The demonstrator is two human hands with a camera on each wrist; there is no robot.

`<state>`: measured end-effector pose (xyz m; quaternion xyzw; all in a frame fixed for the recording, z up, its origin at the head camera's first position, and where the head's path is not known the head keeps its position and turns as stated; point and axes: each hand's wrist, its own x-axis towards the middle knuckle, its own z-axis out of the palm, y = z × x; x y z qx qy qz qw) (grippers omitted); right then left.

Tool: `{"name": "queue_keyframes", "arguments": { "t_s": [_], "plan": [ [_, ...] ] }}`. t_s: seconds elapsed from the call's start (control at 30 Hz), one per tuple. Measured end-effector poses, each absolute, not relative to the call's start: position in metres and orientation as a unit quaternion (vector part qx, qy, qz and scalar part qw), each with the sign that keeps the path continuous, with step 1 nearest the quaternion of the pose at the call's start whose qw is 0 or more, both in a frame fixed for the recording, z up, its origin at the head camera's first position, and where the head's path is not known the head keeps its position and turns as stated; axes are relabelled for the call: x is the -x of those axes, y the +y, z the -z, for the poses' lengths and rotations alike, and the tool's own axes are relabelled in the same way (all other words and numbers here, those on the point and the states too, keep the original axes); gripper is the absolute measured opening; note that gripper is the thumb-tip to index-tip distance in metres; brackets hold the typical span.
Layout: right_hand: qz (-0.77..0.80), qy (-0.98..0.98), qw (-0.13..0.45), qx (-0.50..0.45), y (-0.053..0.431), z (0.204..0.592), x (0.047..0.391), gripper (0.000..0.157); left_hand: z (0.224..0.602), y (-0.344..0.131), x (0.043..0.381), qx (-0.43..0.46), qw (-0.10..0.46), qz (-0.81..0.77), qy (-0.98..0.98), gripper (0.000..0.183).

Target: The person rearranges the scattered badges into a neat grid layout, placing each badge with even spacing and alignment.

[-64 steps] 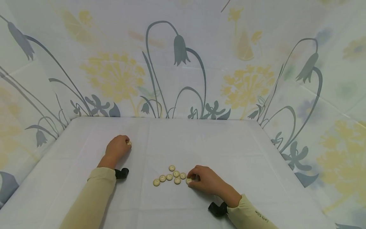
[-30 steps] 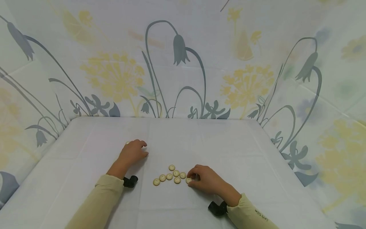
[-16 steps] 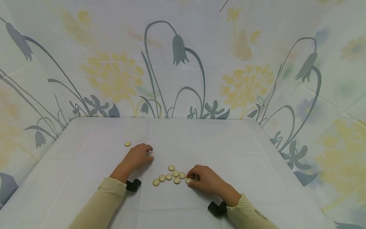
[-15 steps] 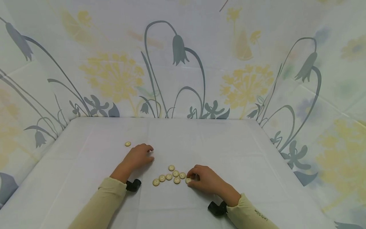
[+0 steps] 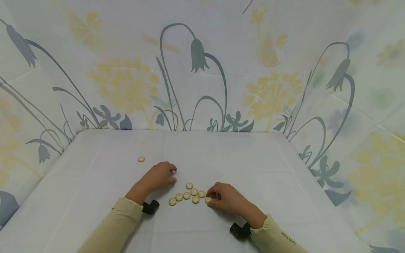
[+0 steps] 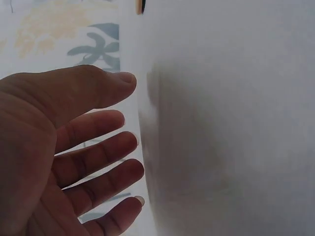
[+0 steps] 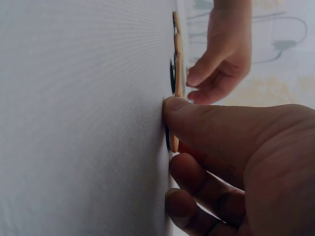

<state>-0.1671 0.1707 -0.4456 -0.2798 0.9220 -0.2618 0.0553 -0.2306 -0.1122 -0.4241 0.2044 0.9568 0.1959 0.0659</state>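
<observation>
The head view looks forward and down over the desk (image 5: 253, 158); the wrist views skim it, close to left hand (image 5: 157, 176) and right hand (image 5: 230, 198); head and right-wrist views share both.

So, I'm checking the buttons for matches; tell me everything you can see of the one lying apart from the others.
The lone button is round and cream-yellow, with tiny marks near its middle, too small to count. It may be wood or plastic. It lies flat on the white cloth, farther back and to the left of the button cluster. Only the cloth appears to touch it.
</observation>
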Motion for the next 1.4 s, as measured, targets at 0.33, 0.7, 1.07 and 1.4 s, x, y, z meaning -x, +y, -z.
{"name": "queue_keyframes", "arguments": {
  "t_s": [0.33, 0.7, 1.07, 1.4],
  "plan": [
    [0.259, 0.921, 0.051, 0.286, 0.17, 0.446, 0.168, 0.019, 0.426, -0.099, 0.226, -0.226, 0.073, -0.186, 0.953, 0.032],
    [0.255, 0.922, 0.052, 0.286, 0.169, 0.443, 0.168, 0.019, 0.426, -0.087, 0.222, -0.261, 0.068, -0.185, 0.945, 0.026],
    [0.253, 0.922, 0.047, 0.288, 0.169, 0.443, 0.167, 0.018, 0.427, -0.079, 0.22, -0.269, 0.087, -0.187, 0.941, 0.026],
    [0.262, 0.921, 0.056, 0.282, 0.17, 0.444, 0.167, 0.018, 0.426, -0.073, 0.218, -0.278, 0.107, -0.188, 0.936, 0.023]
  ]
}}
